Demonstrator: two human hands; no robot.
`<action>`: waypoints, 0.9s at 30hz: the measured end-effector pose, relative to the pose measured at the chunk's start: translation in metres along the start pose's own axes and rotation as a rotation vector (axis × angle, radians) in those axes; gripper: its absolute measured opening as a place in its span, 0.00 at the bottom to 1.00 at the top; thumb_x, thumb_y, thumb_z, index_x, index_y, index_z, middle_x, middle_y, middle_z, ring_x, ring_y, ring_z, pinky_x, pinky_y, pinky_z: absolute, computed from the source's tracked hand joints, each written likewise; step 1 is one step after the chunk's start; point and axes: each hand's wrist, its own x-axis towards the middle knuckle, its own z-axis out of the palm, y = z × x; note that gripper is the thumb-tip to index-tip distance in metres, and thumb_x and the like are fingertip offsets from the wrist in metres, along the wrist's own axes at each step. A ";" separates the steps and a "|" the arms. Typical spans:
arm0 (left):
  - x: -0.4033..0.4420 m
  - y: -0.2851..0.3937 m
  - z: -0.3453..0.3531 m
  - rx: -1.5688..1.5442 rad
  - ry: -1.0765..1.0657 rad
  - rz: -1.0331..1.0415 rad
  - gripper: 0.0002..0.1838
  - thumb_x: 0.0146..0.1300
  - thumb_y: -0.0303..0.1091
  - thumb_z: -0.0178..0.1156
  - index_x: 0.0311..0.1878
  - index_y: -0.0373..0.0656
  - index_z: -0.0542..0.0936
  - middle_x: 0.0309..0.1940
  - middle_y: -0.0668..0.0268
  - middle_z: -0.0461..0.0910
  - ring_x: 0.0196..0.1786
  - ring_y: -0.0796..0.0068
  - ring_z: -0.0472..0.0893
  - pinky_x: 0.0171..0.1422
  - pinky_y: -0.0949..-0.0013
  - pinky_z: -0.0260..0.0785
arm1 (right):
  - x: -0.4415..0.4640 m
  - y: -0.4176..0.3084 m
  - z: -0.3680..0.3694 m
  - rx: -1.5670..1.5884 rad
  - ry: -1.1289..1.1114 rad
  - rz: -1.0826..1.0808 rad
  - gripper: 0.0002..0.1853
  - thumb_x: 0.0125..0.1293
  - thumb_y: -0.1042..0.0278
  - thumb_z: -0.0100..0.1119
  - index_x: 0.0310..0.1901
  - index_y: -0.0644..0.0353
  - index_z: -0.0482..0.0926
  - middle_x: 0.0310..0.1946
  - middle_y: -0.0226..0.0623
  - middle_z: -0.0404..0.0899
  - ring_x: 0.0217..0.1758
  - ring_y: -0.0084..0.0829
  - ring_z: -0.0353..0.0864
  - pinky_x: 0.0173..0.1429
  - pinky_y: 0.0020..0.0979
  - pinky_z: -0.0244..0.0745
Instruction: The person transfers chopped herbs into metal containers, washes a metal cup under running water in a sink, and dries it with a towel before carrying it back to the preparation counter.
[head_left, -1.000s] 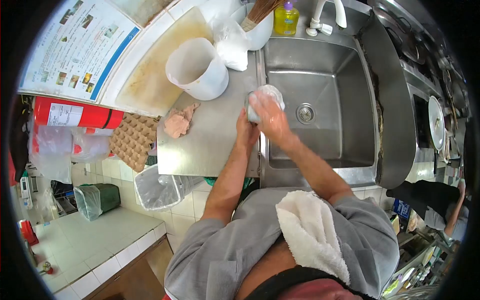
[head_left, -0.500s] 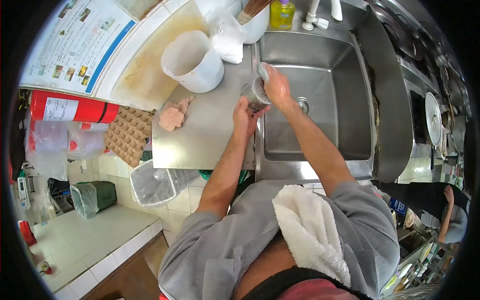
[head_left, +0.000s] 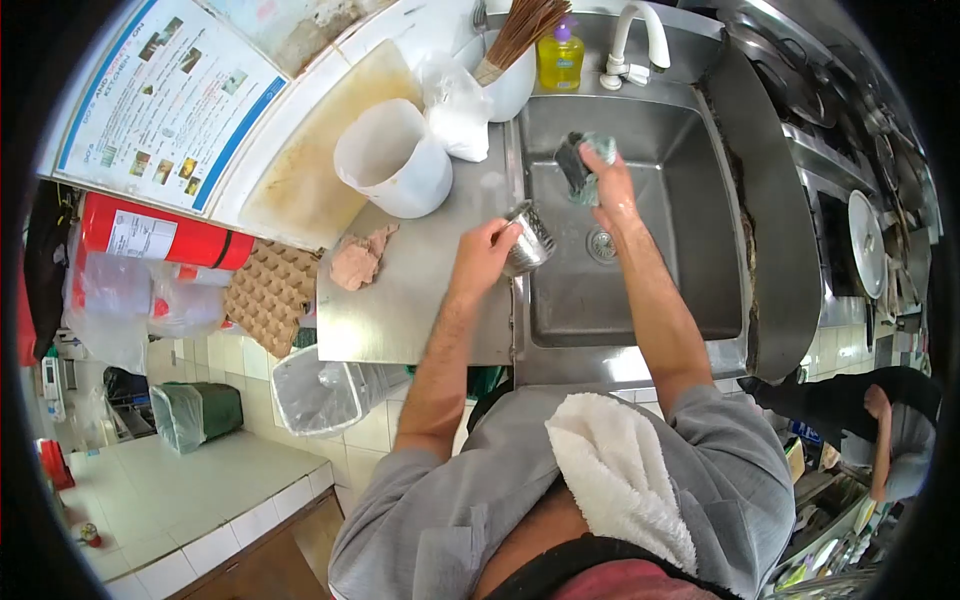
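At the left rim of the steel sink (head_left: 690,270), my left hand (head_left: 478,258) grips a small perforated metal cup (head_left: 530,240), tilted on its side with suds or wet marks on it. Over the basin, my right hand (head_left: 613,190) is closed on a crumpled grey-green scrubbing cloth (head_left: 580,170), dark on one side. Cup and cloth are apart. Wetness shows on my right wrist. Below the cloth lies the drain (head_left: 601,245).
A white tub (head_left: 395,165), a knotted plastic bag (head_left: 455,115) and a crumpled brownish cloth or paper (head_left: 362,258) stand on the steel counter (head_left: 400,325). Yellow soap (head_left: 560,60) and the white faucet (head_left: 635,50) are behind. Another person (head_left: 890,430) is at far right.
My right hand has drawn the scrubbing cloth away from the cup, out over the basin. My left hand has turned the cup onto its side and lowered it slightly. The view has tilted up.
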 end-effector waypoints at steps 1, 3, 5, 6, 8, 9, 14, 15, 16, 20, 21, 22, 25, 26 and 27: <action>0.001 0.016 -0.011 0.242 -0.080 0.018 0.12 0.57 0.41 0.61 0.38 0.43 0.78 0.39 0.64 0.77 0.38 0.63 0.78 0.39 0.63 0.69 | -0.010 -0.007 0.006 0.381 0.019 0.038 0.16 0.63 0.68 0.57 0.52 0.59 0.72 0.43 0.33 0.79 0.45 0.25 0.76 0.51 0.32 0.71; 0.003 0.022 -0.014 0.428 -0.081 0.212 0.12 0.54 0.40 0.64 0.38 0.44 0.78 0.44 0.63 0.76 0.43 0.60 0.76 0.44 0.61 0.67 | -0.023 0.013 0.030 0.282 0.002 0.023 0.16 0.63 0.69 0.57 0.52 0.60 0.72 0.42 0.33 0.78 0.45 0.25 0.76 0.51 0.32 0.71; 0.010 0.008 -0.005 0.454 -0.022 0.546 0.27 0.41 0.38 0.72 0.48 0.46 0.77 0.57 0.60 0.68 0.55 0.59 0.70 0.57 0.55 0.62 | -0.031 0.057 0.039 0.152 -0.133 0.029 0.16 0.62 0.71 0.57 0.52 0.60 0.72 0.42 0.34 0.78 0.46 0.26 0.75 0.51 0.32 0.71; 0.007 0.005 -0.004 0.462 -0.019 0.548 0.27 0.41 0.38 0.72 0.48 0.46 0.77 0.57 0.60 0.68 0.55 0.59 0.70 0.57 0.55 0.62 | -0.035 0.080 0.040 0.131 -0.258 0.052 0.15 0.62 0.71 0.56 0.51 0.60 0.73 0.43 0.35 0.78 0.47 0.27 0.75 0.52 0.33 0.71; -0.002 0.007 -0.004 0.668 0.079 0.616 0.48 0.32 0.41 0.76 0.62 0.46 0.67 0.58 0.58 0.67 0.58 0.56 0.68 0.60 0.58 0.62 | -0.051 0.089 0.041 -0.105 -0.355 -0.033 0.15 0.60 0.71 0.58 0.50 0.60 0.74 0.44 0.37 0.78 0.48 0.30 0.76 0.53 0.34 0.71; -0.005 0.010 0.000 0.723 -0.055 0.584 0.59 0.24 0.43 0.78 0.67 0.45 0.60 0.57 0.58 0.69 0.58 0.56 0.69 0.62 0.57 0.61 | -0.057 0.094 0.039 -0.351 -0.449 -0.104 0.15 0.58 0.71 0.59 0.48 0.60 0.75 0.44 0.38 0.79 0.48 0.33 0.76 0.53 0.34 0.71; -0.004 0.016 0.000 0.707 -0.166 0.484 0.56 0.27 0.42 0.75 0.67 0.44 0.61 0.54 0.58 0.72 0.56 0.56 0.71 0.62 0.57 0.62 | -0.022 0.135 0.030 -1.044 -0.884 -0.865 0.20 0.49 0.64 0.61 0.46 0.56 0.77 0.44 0.42 0.78 0.47 0.43 0.77 0.53 0.37 0.73; 0.000 0.018 0.001 0.701 -0.163 0.490 0.55 0.28 0.42 0.74 0.67 0.43 0.61 0.53 0.58 0.73 0.56 0.56 0.71 0.61 0.57 0.62 | -0.021 0.139 0.031 -1.105 -0.794 -0.749 0.19 0.51 0.62 0.61 0.46 0.55 0.77 0.44 0.41 0.78 0.48 0.40 0.78 0.53 0.37 0.73; -0.001 0.017 0.002 0.703 -0.158 0.492 0.55 0.28 0.42 0.74 0.67 0.43 0.61 0.53 0.58 0.73 0.56 0.56 0.71 0.61 0.57 0.62 | -0.021 0.144 0.031 -1.161 -0.703 -0.632 0.18 0.52 0.60 0.60 0.45 0.54 0.77 0.44 0.40 0.79 0.48 0.37 0.78 0.53 0.36 0.73; -0.007 0.008 0.002 0.706 -0.049 0.575 0.54 0.29 0.44 0.73 0.65 0.43 0.62 0.52 0.59 0.73 0.55 0.58 0.72 0.60 0.56 0.62 | -0.045 0.144 0.043 -0.341 -0.442 -0.298 0.18 0.54 0.61 0.60 0.47 0.54 0.77 0.45 0.39 0.78 0.50 0.37 0.77 0.54 0.37 0.71; -0.008 0.006 0.000 0.708 -0.037 0.616 0.54 0.28 0.45 0.74 0.65 0.44 0.63 0.52 0.59 0.73 0.54 0.58 0.73 0.59 0.56 0.63 | -0.046 0.140 0.046 -0.200 -0.463 -0.167 0.18 0.54 0.61 0.59 0.47 0.54 0.77 0.45 0.39 0.78 0.51 0.37 0.77 0.55 0.37 0.71; -0.010 0.002 -0.002 0.715 -0.021 0.598 0.54 0.28 0.45 0.74 0.65 0.44 0.63 0.52 0.59 0.73 0.54 0.58 0.73 0.59 0.56 0.63 | -0.046 0.137 0.047 -0.071 -0.499 -0.007 0.18 0.55 0.62 0.59 0.48 0.54 0.77 0.45 0.39 0.78 0.51 0.37 0.77 0.55 0.37 0.71; 0.004 0.004 -0.014 0.646 -0.148 0.567 0.55 0.27 0.50 0.75 0.64 0.42 0.63 0.52 0.58 0.74 0.53 0.57 0.74 0.58 0.57 0.64 | -0.028 0.123 0.039 -0.040 -0.835 0.368 0.18 0.56 0.62 0.58 0.49 0.54 0.76 0.46 0.38 0.78 0.53 0.36 0.76 0.57 0.37 0.70; 0.010 0.015 -0.020 0.648 -0.305 0.428 0.56 0.27 0.52 0.75 0.64 0.41 0.63 0.52 0.57 0.74 0.53 0.57 0.74 0.58 0.58 0.65 | -0.018 0.114 0.041 -0.511 -1.165 0.160 0.18 0.56 0.62 0.58 0.50 0.54 0.76 0.46 0.38 0.78 0.53 0.36 0.76 0.57 0.37 0.70; 0.006 0.019 -0.021 0.640 -0.464 0.282 0.56 0.27 0.53 0.74 0.64 0.41 0.63 0.52 0.57 0.75 0.53 0.56 0.74 0.58 0.59 0.65 | -0.018 0.096 0.050 -0.952 -1.409 -0.086 0.18 0.57 0.63 0.58 0.50 0.54 0.76 0.46 0.38 0.78 0.54 0.36 0.75 0.57 0.37 0.69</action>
